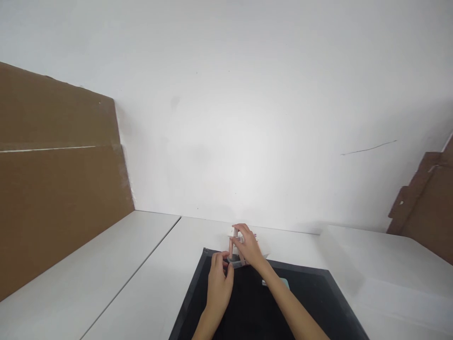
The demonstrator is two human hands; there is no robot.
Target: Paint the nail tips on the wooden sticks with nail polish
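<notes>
A small upright object point(231, 249) stands at the far edge of a black mat point(247, 311); it has pinkish posts, a white top piece and a greyish clear base, and I cannot make out its kind. My left hand point(220, 278) is at its lower left, thumb and fingers curled about the edge of the base point(238, 264). From the right, my right hand point(247, 245) reaches over it, fingertips closed on the white top piece point(233, 232). My right hand hides much of the object's right side.
A pale teal item point(285, 283) lies on the mat, partly behind my right forearm. Brown cardboard point(60, 189) stands at the left, with more cardboard point(428, 208) at the right. A white wall point(226, 118) rises behind the white table point(155, 278).
</notes>
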